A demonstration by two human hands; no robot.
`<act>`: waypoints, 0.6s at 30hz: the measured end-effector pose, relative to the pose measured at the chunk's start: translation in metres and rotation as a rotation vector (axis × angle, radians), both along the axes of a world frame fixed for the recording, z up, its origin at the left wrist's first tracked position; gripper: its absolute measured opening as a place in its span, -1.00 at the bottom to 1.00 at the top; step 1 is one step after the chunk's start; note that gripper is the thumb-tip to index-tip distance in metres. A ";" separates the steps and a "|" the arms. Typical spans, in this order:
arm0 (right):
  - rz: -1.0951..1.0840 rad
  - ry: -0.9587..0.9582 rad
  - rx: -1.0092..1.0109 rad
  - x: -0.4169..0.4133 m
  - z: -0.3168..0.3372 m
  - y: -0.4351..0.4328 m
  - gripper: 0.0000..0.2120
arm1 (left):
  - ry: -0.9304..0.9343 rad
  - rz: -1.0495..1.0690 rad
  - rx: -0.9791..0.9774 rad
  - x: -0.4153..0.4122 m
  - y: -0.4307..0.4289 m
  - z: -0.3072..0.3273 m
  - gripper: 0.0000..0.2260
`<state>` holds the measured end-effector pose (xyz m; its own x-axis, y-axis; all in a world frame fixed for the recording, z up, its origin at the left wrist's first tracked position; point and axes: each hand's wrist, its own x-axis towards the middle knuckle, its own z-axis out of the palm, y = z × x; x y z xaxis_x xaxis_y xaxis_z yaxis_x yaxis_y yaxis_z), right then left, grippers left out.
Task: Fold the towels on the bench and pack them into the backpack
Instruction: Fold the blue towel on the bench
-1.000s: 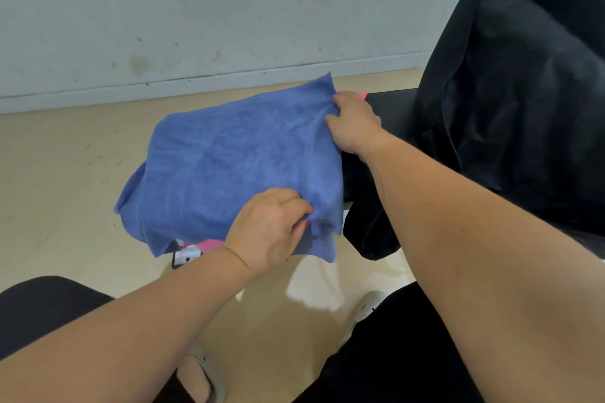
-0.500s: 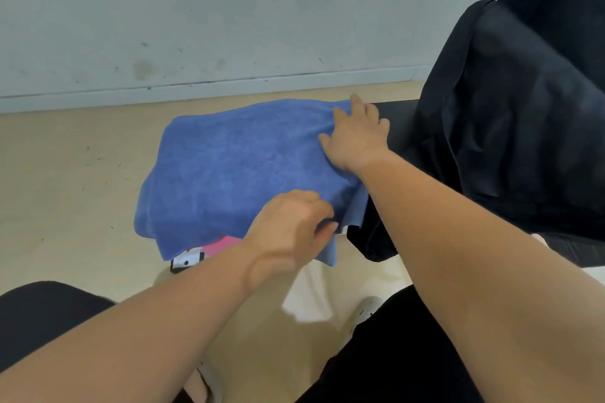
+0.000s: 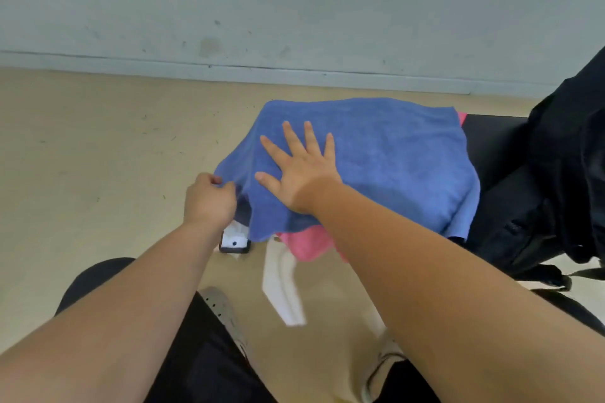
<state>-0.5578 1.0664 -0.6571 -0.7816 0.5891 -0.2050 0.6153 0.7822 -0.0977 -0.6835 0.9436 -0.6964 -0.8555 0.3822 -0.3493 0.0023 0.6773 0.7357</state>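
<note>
A blue towel lies spread over the left end of the black bench. A pink towel pokes out from under its near edge and at the far right corner. My right hand rests flat on the blue towel, fingers spread. My left hand pinches the towel's left edge, which hangs over the bench end. The black backpack stands on the bench to the right, touching the blue towel.
A white and black patterned cloth shows under the towels at the bench's left end. A white bench leg stands below. Beige floor lies left, a grey wall behind. My knees and shoes are at the bottom.
My right hand slid from the towel's right corner to its left part and flattened out. My left hand moved from the near edge to the left edge. The towel now lies flatter.
</note>
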 end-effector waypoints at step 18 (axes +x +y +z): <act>0.003 0.036 0.138 -0.010 -0.019 -0.013 -0.25 | -0.633 0.301 0.175 -0.049 -0.007 -0.035 -0.89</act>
<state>-0.5680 1.0533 -0.6758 -0.7890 0.6071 -0.0942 0.6106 0.7919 -0.0110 -0.7328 0.9362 -0.7317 -0.5860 0.2581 -0.7681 -0.6285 0.4534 0.6319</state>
